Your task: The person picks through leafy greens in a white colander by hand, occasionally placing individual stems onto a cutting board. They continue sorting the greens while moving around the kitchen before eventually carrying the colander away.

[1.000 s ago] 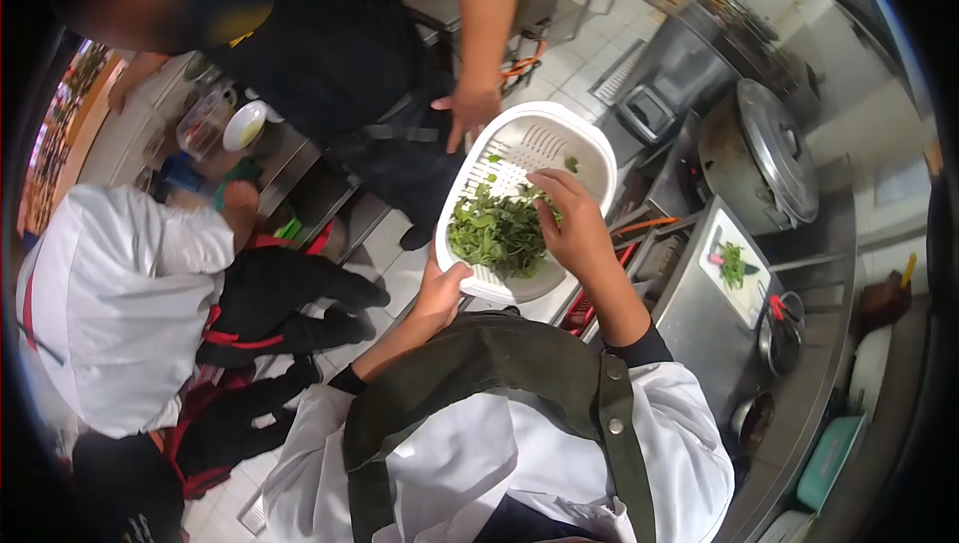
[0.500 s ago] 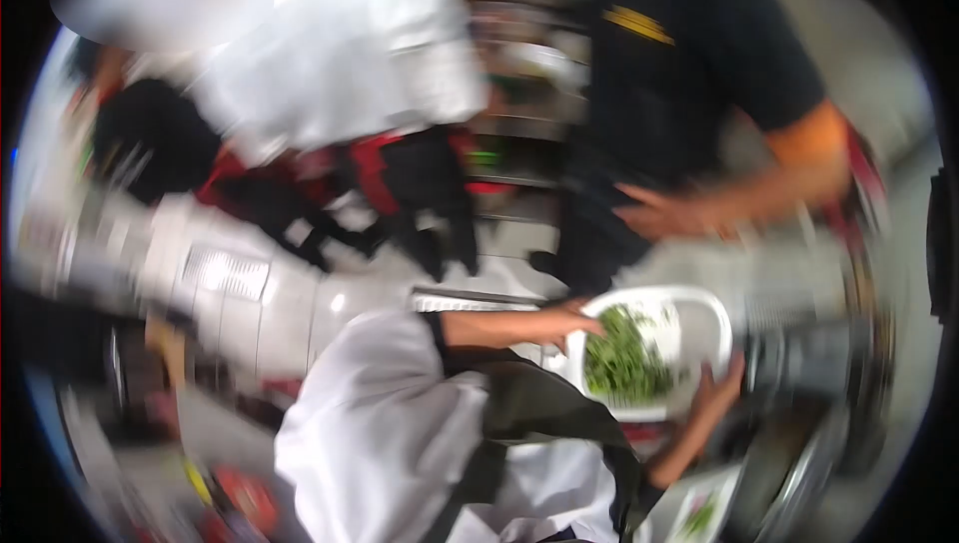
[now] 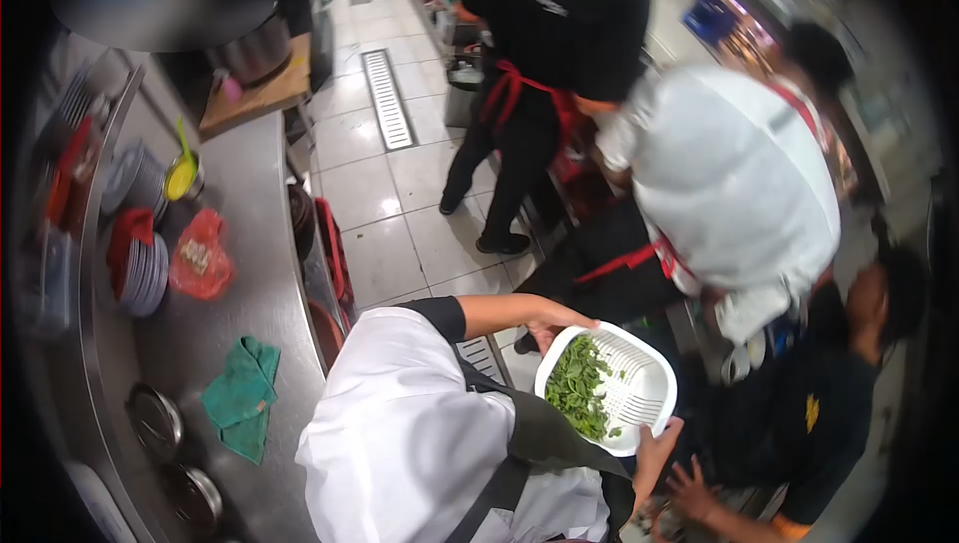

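Both my hands hold a white plastic colander (image 3: 654,368) in front of my body. My left hand (image 3: 551,322) grips its upper left rim, fingers partly hidden. At the lower right rim, my right hand (image 3: 655,455) is closed on the edge. A heap of leafy green herbs (image 3: 575,383) lies in the colander's left half, while the slotted base shows on the right. Close to my right hand is a co-worker's spread hand (image 3: 691,488), which appears apart from the colander.
A steel counter (image 3: 262,243) runs along the left with a green cloth (image 3: 245,398), a red plastic bag (image 3: 203,255) and stacked plates (image 3: 143,273). Co-workers in white (image 3: 734,168) and black (image 3: 554,3) stand ahead and right. A floor drain (image 3: 388,98) crosses the tiled aisle.
My view has swung towards the counter and aisle, and is sharper. The colander stays in both hands. The co-workers now appear farther right in view.
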A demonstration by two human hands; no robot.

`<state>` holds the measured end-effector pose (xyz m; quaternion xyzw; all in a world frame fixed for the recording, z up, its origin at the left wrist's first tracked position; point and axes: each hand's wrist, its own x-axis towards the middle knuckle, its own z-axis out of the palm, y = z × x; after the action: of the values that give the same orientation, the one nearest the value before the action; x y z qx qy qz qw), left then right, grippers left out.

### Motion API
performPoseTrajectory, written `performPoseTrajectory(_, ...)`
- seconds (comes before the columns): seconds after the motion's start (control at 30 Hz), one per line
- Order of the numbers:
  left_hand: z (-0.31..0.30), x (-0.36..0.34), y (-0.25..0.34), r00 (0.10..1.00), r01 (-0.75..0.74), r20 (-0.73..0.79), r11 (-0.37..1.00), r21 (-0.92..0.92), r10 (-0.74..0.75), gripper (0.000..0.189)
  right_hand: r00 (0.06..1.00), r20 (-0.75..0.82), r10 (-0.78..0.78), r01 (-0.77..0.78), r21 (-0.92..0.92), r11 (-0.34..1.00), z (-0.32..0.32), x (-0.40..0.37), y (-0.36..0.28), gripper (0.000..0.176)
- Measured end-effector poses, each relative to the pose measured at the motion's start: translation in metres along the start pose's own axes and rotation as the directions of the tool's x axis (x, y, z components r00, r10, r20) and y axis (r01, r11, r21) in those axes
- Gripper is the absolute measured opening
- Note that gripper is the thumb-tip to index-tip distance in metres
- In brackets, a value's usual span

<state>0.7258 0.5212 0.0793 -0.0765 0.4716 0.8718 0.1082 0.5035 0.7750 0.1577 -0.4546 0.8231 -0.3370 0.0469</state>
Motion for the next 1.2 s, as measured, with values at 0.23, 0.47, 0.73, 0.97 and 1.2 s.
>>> performPoseTrajectory(0.23, -0.075, -0.147, -0.028, 0.925, -0.299, -0.313, 0.919, -0.258, 0.213, 0.084, 0.791, 0.612, -0.027, -0.220, 0.325, 0.920, 0.136, 0.135, -0.099, 0.042)
performPoseTrajectory(0.47, -0.098, -0.238, -0.075, 0.652, -0.592, -0.711, 0.763, -0.260, 0.263, 0.057, 0.566, 0.428, -0.704, 0.679, 0.242, 0.693, 0.242, 0.191, -0.216, 0.036)
performPoseTrajectory(0.73, -0.103, -0.320, -0.070, 0.337, -0.679, -0.942, 0.688, -0.255, -0.017, 0.051, 0.167, 0.904, -0.394, -0.040, 0.406, 0.913, 0.425, 0.250, -0.321, 0.032)
performPoseTrajectory(0.97, -0.197, -0.370, -0.034, -0.072, -0.828, -0.985, 0.561, -0.029, -0.156, 0.040, -0.113, 0.889, -0.444, -0.270, 0.402, 0.875, 0.561, 0.330, -0.448, 0.046)
performPoseTrajectory(1.2, -0.305, -0.429, -0.020, -0.227, -0.927, -0.958, 0.341, 0.157, -0.175, 0.046, -0.366, 0.842, -0.397, -0.722, 0.013, 0.691, 0.681, 0.372, -0.535, 0.061)
